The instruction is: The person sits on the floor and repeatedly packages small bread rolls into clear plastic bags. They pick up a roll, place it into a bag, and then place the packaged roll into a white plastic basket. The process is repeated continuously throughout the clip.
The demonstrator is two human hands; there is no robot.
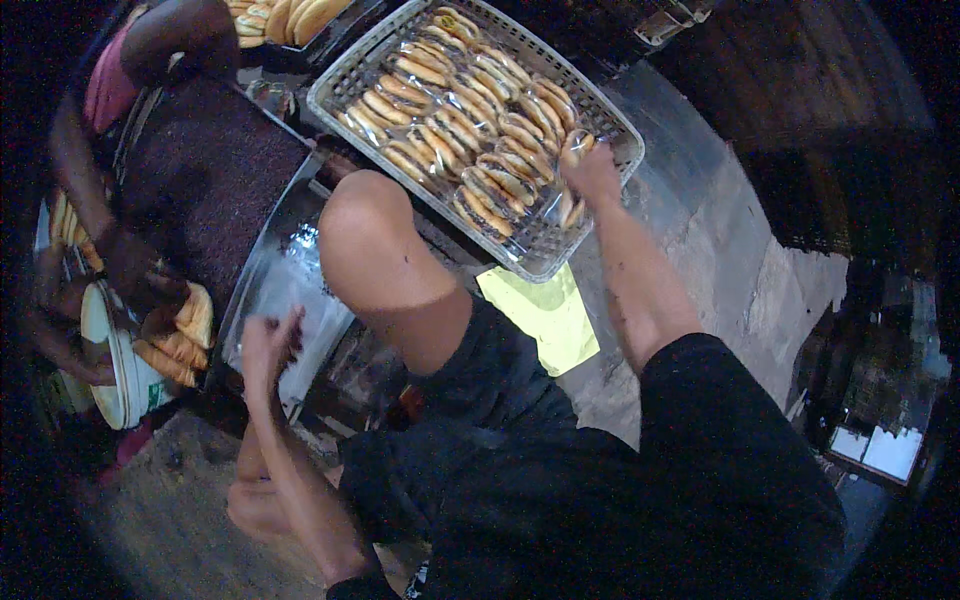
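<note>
Right hand (590,168) at one o'clock grips a wrapped bun (578,142) over the grey basket (620,130); left hand (268,345), fingers seemingly curled, at eight o'clock.

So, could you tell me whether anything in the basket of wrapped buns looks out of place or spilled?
Nothing stands out. The wrapped buns lie in rows inside the grey basket, none spilled over its rim. The right hand rests on buns at the basket's right side.

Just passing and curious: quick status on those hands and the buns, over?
Right hand setting a wrapped bun at the basket edge. Left hand raised over the clear bags, grip unclear. Own knee sits between them.
</note>
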